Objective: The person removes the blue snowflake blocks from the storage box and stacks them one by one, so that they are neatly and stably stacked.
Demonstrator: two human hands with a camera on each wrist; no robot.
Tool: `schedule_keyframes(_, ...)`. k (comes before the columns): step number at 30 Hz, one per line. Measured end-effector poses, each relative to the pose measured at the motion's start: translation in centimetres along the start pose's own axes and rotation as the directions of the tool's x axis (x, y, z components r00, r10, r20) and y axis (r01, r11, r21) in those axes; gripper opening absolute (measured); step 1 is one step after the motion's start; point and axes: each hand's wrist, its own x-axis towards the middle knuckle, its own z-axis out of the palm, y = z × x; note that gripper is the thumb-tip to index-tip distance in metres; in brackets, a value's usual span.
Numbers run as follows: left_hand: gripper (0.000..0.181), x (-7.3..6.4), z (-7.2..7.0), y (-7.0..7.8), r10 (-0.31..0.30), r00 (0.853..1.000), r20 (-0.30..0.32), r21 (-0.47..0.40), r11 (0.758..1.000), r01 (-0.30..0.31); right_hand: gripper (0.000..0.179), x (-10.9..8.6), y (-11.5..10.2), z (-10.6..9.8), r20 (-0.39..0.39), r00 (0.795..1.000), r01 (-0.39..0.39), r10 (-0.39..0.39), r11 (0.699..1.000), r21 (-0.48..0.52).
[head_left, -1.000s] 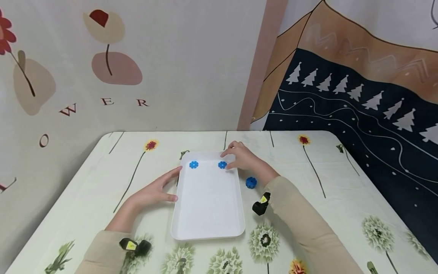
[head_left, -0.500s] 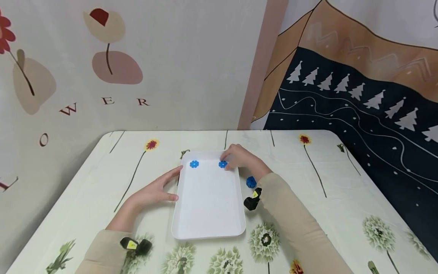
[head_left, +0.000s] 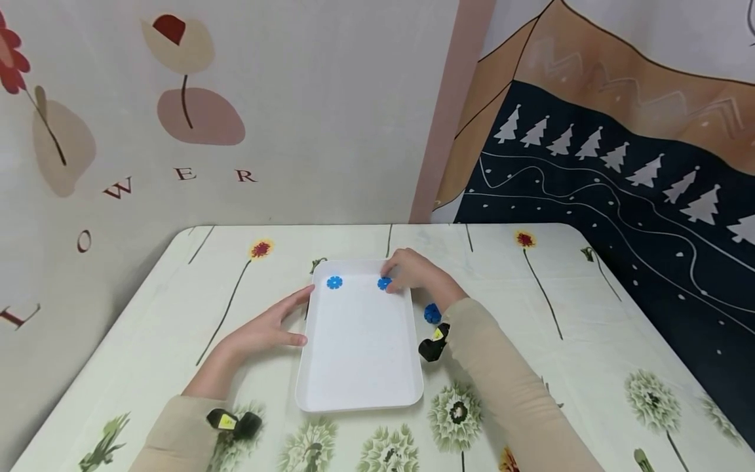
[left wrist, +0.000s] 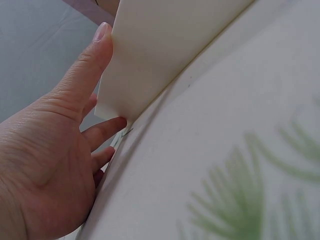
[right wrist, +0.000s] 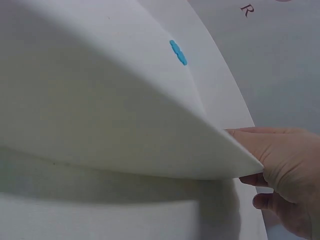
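A shallow white tray point(head_left: 360, 347) lies lengthwise on the table. My left hand point(head_left: 262, 337) rests along its left side, thumb and fingers spread straight and the tips at the tray's wall, as the left wrist view also shows. At the tray's far right corner my right hand point(head_left: 417, 270) pinches a small blue notched interlocking disc point(head_left: 383, 283) between thumb and fingers. Another blue disc point(head_left: 334, 282) lies flat near the far left corner. In the right wrist view the tray wall point(right wrist: 150, 135) hides the right fingertips and the disc they hold.
Just right of the tray, partly behind the right wrist, sits a small pile of blue discs point(head_left: 432, 313). A flower-print cloth point(head_left: 501, 262) covers the table, whose far edge meets a patterned curtain point(head_left: 324, 131).
The right hand's fingers have closed in around the right-hand disc, and its wrist has shifted left, overlapping the pile of discs. My left hand has stayed in place.
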Motion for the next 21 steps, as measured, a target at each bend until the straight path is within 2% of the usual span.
schedule_keyframes(5, 0.099, 0.0, 0.0, 0.0, 0.004, 1.000, 0.002, -0.002, 1.000, -0.004, 0.030, -0.2, 0.2, 0.1, -0.024, 0.999, 0.024, -0.025, 1.000, -0.019)
schedule_keyframes(12, 0.099, 0.1, 0.0, -0.1, 0.002, 1.000, 0.001, 0.006, 1.000, -0.002, 0.033, -0.5, 0.1, -0.1, -0.073, 0.997, -0.008, 0.006, 0.999, -0.033)
schedule_keyframes(16, 0.099, 0.1, -0.1, -0.2, 0.003, 1.000, 0.000, 0.004, 1.000, -0.003, 0.032, -1.0, -0.2, -0.5, -0.102, 0.994, -0.040, 0.039, 0.999, -0.003)
schedule_keyframes(21, 0.099, 0.2, -0.1, -0.2, 0.007, 1.000, 0.002, 0.001, 1.000, -0.007, 0.031, -1.9, -0.8, -1.4, -0.139, 0.990, -0.024, 0.032, 0.998, 0.055)
